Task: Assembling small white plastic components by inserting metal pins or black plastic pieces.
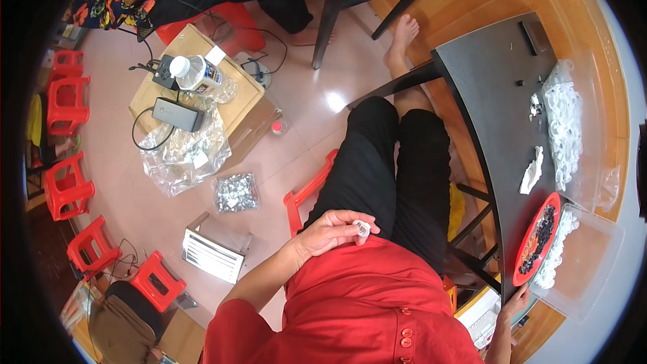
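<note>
In front of my red shirt, above my lap, my left hand pinches a small whitish translucent plastic piece between thumb and fingers. At the far right my right hand is by the near edge of the dark table, next to the lower rim of a red plate. Its fingers are small and partly hidden, so whether they grip anything is unclear. Many small black parts lie on the plate, with some orange-brown ones beside them. White plastic pieces fill a clear tray beyond the plate.
The dark table also bears a bag of white rings and a crumpled white scrap. To my left, a cardboard box carries a bottle. A bag of small parts lies on the floor. Red stools and another person are nearby.
</note>
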A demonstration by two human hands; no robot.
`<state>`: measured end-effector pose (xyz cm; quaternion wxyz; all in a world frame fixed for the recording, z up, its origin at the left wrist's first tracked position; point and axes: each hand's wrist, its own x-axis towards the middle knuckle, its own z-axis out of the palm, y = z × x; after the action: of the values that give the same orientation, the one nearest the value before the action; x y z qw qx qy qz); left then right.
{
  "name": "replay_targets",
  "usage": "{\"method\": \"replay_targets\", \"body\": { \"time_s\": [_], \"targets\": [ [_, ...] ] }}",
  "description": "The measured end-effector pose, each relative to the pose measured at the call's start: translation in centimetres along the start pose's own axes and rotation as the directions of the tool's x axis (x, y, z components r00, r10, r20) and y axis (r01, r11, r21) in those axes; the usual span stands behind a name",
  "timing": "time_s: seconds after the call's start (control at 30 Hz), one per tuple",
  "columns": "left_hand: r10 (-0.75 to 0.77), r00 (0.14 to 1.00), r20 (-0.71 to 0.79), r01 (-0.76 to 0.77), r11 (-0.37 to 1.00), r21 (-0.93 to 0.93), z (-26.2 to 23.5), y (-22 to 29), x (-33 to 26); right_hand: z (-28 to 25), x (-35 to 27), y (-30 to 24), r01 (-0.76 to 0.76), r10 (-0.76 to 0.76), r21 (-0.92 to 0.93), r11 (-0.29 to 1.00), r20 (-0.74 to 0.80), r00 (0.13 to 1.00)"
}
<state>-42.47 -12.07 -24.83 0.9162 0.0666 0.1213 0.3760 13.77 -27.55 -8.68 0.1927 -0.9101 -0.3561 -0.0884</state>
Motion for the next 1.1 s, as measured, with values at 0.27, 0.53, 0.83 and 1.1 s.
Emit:
{"method": "replay_targets", "body": {
  "time_s": [0.27,0.53,0.83,1.1],
  "targets": [
    [-0.005,1.000,0.007,0.005,1.000,-0.002,-0.1,0.0,0.0,0.1,0.3,-0.3,0.028,-0.030,0.046,0.999,0.028,0.999],
    [0.008,1.000,-0.007,-0.009,1.000,-0.018,-0.1,-0.3,0.0,0.0,0.1,0.2,0.044,-0.054,0.105,0.993,0.095,0.994],
    [-0.019,0.999,0.032,0.018,0.998,0.053,0.3,-0.8,0.6,0.3,-0.6,-1.2,0.103,-0.106,0.131,0.986,0.018,0.994],
    [-0.021,1.000,0.014,0.020,0.998,0.063,0.1,-0.5,0.5,0.4,-0.2,0.2,0.118,-0.119,0.134,0.984,-0.001,0.993]
  ]
}}
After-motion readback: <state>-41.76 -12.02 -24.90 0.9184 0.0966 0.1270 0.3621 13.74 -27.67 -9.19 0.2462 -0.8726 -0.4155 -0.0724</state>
